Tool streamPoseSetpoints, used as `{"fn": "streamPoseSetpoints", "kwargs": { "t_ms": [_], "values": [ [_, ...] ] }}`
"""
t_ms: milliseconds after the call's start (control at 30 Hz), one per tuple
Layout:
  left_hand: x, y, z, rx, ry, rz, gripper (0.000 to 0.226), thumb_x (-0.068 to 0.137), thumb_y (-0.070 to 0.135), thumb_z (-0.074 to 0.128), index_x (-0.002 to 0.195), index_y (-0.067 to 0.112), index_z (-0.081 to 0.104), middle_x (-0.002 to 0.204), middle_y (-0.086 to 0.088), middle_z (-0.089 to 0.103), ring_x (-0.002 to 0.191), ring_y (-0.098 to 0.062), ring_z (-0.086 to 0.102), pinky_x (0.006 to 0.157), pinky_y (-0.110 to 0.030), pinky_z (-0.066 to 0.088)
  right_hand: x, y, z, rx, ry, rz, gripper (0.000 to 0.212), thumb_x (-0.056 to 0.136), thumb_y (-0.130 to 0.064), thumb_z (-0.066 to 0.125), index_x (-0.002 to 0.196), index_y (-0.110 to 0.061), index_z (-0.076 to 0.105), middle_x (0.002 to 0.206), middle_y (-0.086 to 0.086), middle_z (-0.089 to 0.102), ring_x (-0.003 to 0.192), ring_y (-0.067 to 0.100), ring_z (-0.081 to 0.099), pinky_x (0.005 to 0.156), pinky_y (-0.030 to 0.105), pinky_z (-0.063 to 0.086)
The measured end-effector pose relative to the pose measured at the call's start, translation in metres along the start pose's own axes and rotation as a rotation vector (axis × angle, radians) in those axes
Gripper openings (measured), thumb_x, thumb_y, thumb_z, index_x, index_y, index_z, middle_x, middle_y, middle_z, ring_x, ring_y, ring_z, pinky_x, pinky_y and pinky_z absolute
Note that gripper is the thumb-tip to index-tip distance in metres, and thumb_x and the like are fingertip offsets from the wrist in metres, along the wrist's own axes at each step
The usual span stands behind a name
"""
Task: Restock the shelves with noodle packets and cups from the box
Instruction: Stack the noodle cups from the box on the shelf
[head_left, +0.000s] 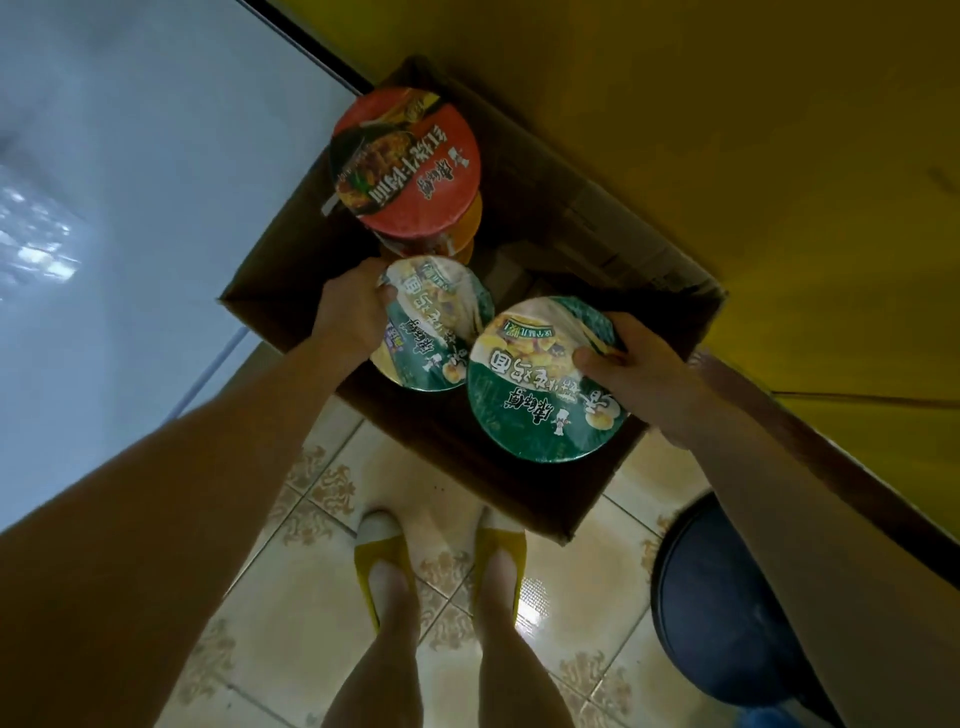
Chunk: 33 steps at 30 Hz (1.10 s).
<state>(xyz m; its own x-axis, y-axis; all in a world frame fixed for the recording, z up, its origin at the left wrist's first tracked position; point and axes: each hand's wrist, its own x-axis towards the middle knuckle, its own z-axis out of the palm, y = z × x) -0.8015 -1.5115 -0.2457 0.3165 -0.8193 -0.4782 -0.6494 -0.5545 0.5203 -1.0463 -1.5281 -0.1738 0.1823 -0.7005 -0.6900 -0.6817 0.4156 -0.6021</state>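
The left hand (353, 312) clamped a green cup (436, 322) by its rim, the right hand (639, 374) a second green cup (540, 384) just beside it, seemingly to lift both from the box (519, 483) beneath; a red cup (405, 161) sat beyond.

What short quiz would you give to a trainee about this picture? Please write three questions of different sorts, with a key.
1. True or false: a hand holds the red-lidded cup.
2. What does the right hand grip? A) a noodle packet B) a green-lidded cup C) a bottle
3. How many cups are held in all?

Key
1. False: no hand is on it; it sits in the cardboard box.
2. B.
3. Two: the left hand holds the other green-lidded cup.
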Motion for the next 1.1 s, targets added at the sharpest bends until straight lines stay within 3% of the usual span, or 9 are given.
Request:
{"fn": "streamPoseSetpoints", "kwargs": {
  "t_ms": [167,500,633,733,800,867,933,1033,1100],
  "values": [
    [-0.054,0.017,-0.050,-0.088,0.068,-0.092,0.030,0.099,0.016,0.039,0.126,0.005,0.048,0.121,-0.020,0.057,0.111,-0.032,0.053,0.082,-0.033,0.040,-0.056,-0.042,-0.015,-0.044,-0.075,-0.002,0.034,0.093,-0.017,0.053,0.125,-0.009,0.045,0.118,0.014,0.057,0.109,0.030,0.056,0.096,0.049,0.046],
    [-0.186,0.066,-0.172,-0.147,0.287,-0.070,0.028,0.099,0.013,0.037,0.116,-0.005,0.049,0.112,-0.027,0.058,0.101,-0.037,0.054,0.056,-0.019,0.021,-0.193,-0.127,-0.050,-0.008,-0.165,-0.052,0.023,0.090,-0.020,0.058,0.112,-0.018,0.051,0.109,0.005,0.060,0.098,0.021,0.060,0.089,0.040,0.050],
    [-0.241,0.092,-0.223,-0.175,0.357,-0.050,0.029,0.099,0.015,0.038,0.114,-0.006,0.050,0.108,-0.027,0.059,0.098,-0.036,0.055,0.056,-0.022,0.020,-0.254,-0.164,-0.074,-0.014,-0.254,-0.066,0.019,0.089,-0.023,0.059,0.106,-0.022,0.052,0.098,-0.003,0.063,0.083,0.008,0.062,0.066,0.024,0.054],
    [-0.286,0.116,-0.257,-0.161,0.400,-0.029,0.030,0.099,0.019,0.038,0.112,-0.005,0.050,0.105,-0.026,0.060,0.096,-0.035,0.055,0.055,-0.024,0.019,-0.300,-0.190,-0.098,-0.089,-0.298,-0.090,0.027,0.087,-0.026,0.060,0.112,-0.019,0.053,0.105,0.001,0.066,0.089,0.014,0.065,0.072,0.032,0.056],
    [-0.314,0.135,-0.280,-0.141,0.439,-0.008,0.030,0.099,0.021,0.037,0.108,-0.005,0.051,0.103,-0.025,0.060,0.093,-0.034,0.055,0.057,-0.025,0.022,-0.332,-0.210,-0.114,-0.129,-0.335,-0.112,0.029,0.087,-0.027,0.059,0.115,-0.019,0.054,0.104,0.001,0.067,0.087,0.011,0.066,0.067,0.026,0.056],
    [-0.341,0.154,-0.305,-0.106,0.495,0.024,0.031,0.099,0.022,0.038,0.106,-0.004,0.053,0.102,-0.025,0.061,0.092,-0.036,0.057,0.064,-0.027,0.038,-0.368,-0.230,-0.128,-0.189,-0.358,-0.144,0.028,0.088,-0.029,0.058,0.115,-0.021,0.053,0.101,-0.003,0.066,0.084,0.008,0.065,0.060,0.021,0.053],
    [-0.370,0.175,-0.333,-0.076,0.569,0.054,0.032,0.097,0.024,0.038,0.103,-0.003,0.055,0.100,-0.026,0.062,0.087,-0.040,0.060,0.074,-0.039,0.051,-0.402,-0.248,-0.140,-0.260,-0.364,-0.195,0.026,0.088,-0.032,0.057,0.113,-0.025,0.053,0.103,-0.004,0.065,0.088,0.010,0.064,0.066,0.025,0.054],
    [-0.414,0.203,-0.381,-0.021,0.684,0.099,0.034,0.096,0.026,0.039,0.098,-0.003,0.057,0.098,-0.025,0.063,0.084,-0.042,0.062,0.075,-0.045,0.051,-0.457,-0.276,-0.153,-0.343,-0.333,-0.297,0.006,0.089,-0.031,0.055,0.091,-0.031,0.049,0.088,-0.017,0.056,0.075,-0.003,0.055,0.056,0.013,0.050],
    [-0.446,0.219,-0.414,-0.002,0.750,0.136,0.035,0.096,0.027,0.040,0.093,-0.003,0.057,0.092,-0.025,0.064,0.081,-0.041,0.062,0.074,-0.046,0.051,-0.488,-0.292,-0.161,-0.391,-0.341,-0.360,0.006,0.089,-0.031,0.055,0.087,-0.031,0.049,0.088,-0.018,0.056,0.074,-0.004,0.057,0.054,0.010,0.051]
  ]
}}
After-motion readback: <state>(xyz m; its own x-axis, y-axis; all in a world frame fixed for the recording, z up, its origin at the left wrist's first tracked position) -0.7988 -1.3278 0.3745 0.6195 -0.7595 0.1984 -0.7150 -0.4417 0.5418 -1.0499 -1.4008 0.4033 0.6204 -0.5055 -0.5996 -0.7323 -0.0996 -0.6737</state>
